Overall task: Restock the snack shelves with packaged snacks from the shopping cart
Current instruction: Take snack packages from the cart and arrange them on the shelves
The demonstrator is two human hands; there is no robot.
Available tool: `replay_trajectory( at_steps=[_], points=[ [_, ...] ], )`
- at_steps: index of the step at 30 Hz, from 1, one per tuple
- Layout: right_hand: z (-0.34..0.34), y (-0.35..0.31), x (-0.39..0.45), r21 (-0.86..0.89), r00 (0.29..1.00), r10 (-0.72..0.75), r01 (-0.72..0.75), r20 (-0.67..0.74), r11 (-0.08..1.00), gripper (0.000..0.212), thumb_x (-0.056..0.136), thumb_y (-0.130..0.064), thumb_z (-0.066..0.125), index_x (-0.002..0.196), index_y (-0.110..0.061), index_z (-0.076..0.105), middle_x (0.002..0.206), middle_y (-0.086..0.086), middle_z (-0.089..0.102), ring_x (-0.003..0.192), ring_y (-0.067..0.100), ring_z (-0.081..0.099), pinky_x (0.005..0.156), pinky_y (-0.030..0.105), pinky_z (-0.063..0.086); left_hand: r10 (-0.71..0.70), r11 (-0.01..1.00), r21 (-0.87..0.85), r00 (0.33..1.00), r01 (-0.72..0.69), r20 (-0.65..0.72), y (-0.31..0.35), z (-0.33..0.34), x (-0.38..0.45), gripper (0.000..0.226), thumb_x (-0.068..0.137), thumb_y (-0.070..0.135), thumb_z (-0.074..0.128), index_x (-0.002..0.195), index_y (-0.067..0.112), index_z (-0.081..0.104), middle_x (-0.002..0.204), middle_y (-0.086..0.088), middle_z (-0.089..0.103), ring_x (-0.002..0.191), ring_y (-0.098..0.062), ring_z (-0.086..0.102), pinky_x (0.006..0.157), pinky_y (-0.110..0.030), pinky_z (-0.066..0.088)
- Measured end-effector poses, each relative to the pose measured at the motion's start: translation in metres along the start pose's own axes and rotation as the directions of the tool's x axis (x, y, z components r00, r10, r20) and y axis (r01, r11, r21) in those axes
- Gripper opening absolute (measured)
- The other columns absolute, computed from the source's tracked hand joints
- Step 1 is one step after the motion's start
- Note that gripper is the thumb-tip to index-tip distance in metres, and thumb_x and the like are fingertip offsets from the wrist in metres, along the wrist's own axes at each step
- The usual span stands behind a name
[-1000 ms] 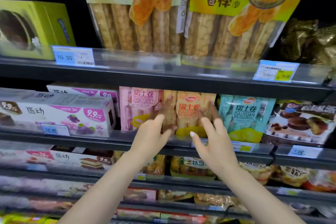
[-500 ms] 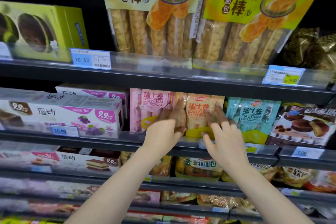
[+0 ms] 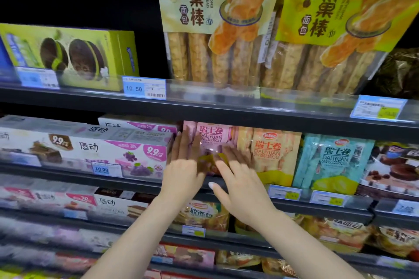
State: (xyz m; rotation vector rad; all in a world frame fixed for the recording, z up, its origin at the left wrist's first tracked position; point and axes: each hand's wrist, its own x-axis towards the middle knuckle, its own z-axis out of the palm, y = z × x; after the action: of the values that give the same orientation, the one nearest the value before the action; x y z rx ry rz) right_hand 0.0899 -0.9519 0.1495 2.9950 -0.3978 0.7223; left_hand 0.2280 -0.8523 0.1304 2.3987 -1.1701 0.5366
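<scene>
Both hands are laid with straight fingers on the pink Swiss roll pack (image 3: 212,140) on the middle shelf (image 3: 136,180): the left hand (image 3: 184,165) on its left edge, the right hand (image 3: 240,179) on its lower right part. An orange Swiss roll pack (image 3: 271,154) stands just beside it, then a blue Swiss roll pack (image 3: 333,161).

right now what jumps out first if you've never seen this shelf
Two tall honeycomb bread stick bags dominate the top shelf, right of a green cake box. Below them both hands, left hand and right hand, fingers straight, press on a pink Swiss roll pack, which stands beside an orange pack and a teal pack.
</scene>
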Motion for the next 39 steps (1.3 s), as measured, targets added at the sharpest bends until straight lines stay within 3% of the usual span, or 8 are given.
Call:
replay_trajectory(
  at_steps=[4,8,12,15,25,28,34,39],
  points=[
    [0.013,0.001,0.017,-0.088,0.997,0.054,-0.049,0.053,0.995,0.067,0.087,-0.056,0.035,0.128,-0.01,0.059,0.136,0.011,0.055,0.128,0.029,0.05,0.105,0.045,0.041,-0.008,0.999,-0.036,1.0,0.009,0.026,-0.007,0.004,0.004,0.101,0.076,0.022,0.071,0.151,0.023,0.003,0.16,-0.017,0.007,0.147,-0.039,0.007,0.115,-0.046,0.005],
    [0.022,0.0,0.022,-0.11,0.995,0.046,-0.036,0.087,0.993,0.071,0.088,-0.057,0.03,0.139,-0.009,0.047,0.148,0.014,0.039,0.14,0.029,0.031,0.111,0.044,0.018,-0.017,0.999,-0.027,0.999,0.018,0.029,-0.004,-0.001,0.012,0.091,0.075,0.021,0.074,0.151,0.006,0.025,0.157,-0.024,0.017,0.143,-0.044,0.018,0.112,-0.05,0.008],
    [-0.001,-0.003,0.013,0.071,0.986,0.034,-0.046,0.16,0.996,0.061,0.096,-0.058,0.03,0.146,-0.024,0.034,0.153,-0.002,0.034,0.138,0.019,0.034,0.111,0.035,0.031,-0.028,0.987,-0.16,0.999,0.032,0.022,0.005,-0.025,0.003,0.076,0.093,0.025,0.054,0.154,0.012,0.011,0.16,-0.011,0.009,0.148,-0.032,0.007,0.118,-0.036,0.014],
    [-0.03,-0.003,-0.002,0.151,0.996,-0.068,0.058,0.064,0.987,0.061,0.095,-0.057,0.03,0.15,-0.029,0.025,0.153,-0.007,0.03,0.141,0.014,0.026,0.115,0.033,0.023,0.044,0.965,-0.253,0.994,-0.068,-0.099,0.004,-0.058,-0.016,0.049,0.092,0.026,0.06,0.137,0.011,0.046,0.13,-0.005,0.049,0.124,-0.022,0.042,0.102,-0.028,0.039],
    [-0.143,0.025,0.018,0.117,0.89,-0.161,0.231,-0.427,0.966,0.057,0.093,-0.044,0.047,0.141,-0.012,0.046,0.15,0.006,0.038,0.142,0.019,0.028,0.117,0.031,0.021,0.213,0.919,-0.191,0.842,-0.345,-0.496,0.017,-0.171,0.008,0.053,0.09,0.034,0.051,0.137,0.009,0.05,0.129,0.004,0.053,0.123,-0.01,0.045,0.107,-0.008,0.024],
    [-0.157,0.025,0.041,0.112,0.912,-0.115,0.172,-0.395,0.979,0.061,0.092,-0.05,0.041,0.145,-0.019,0.039,0.154,0.001,0.03,0.144,0.013,0.022,0.116,0.019,0.013,0.203,0.93,-0.176,0.849,-0.324,-0.488,0.022,-0.184,0.036,0.061,0.09,0.04,0.049,0.143,0.01,0.043,0.14,-0.002,0.048,0.132,-0.012,0.039,0.111,-0.011,0.02],
    [-0.167,0.017,0.07,0.079,0.935,-0.057,0.09,-0.35,0.993,0.063,0.094,-0.055,0.04,0.15,-0.031,0.024,0.158,0.002,0.019,0.145,0.019,0.017,0.114,0.029,0.015,0.114,0.964,-0.163,0.88,-0.211,-0.46,0.019,-0.182,0.083,0.065,0.089,0.035,0.064,0.146,0.014,0.039,0.15,-0.015,0.036,0.139,-0.028,0.032,0.113,-0.031,0.027],
    [-0.17,0.011,0.084,0.126,0.959,0.018,0.018,-0.283,0.992,0.062,0.095,-0.052,0.041,0.15,-0.036,0.017,0.16,-0.001,0.009,0.14,0.021,0.028,0.107,0.029,0.032,-0.075,0.951,-0.308,0.959,-0.013,-0.273,0.012,-0.179,0.109,0.085,0.089,0.049,0.06,0.148,0.05,-0.002,0.161,-0.008,-0.015,0.136,-0.042,0.036,0.103,-0.044,0.043]
  ],
)
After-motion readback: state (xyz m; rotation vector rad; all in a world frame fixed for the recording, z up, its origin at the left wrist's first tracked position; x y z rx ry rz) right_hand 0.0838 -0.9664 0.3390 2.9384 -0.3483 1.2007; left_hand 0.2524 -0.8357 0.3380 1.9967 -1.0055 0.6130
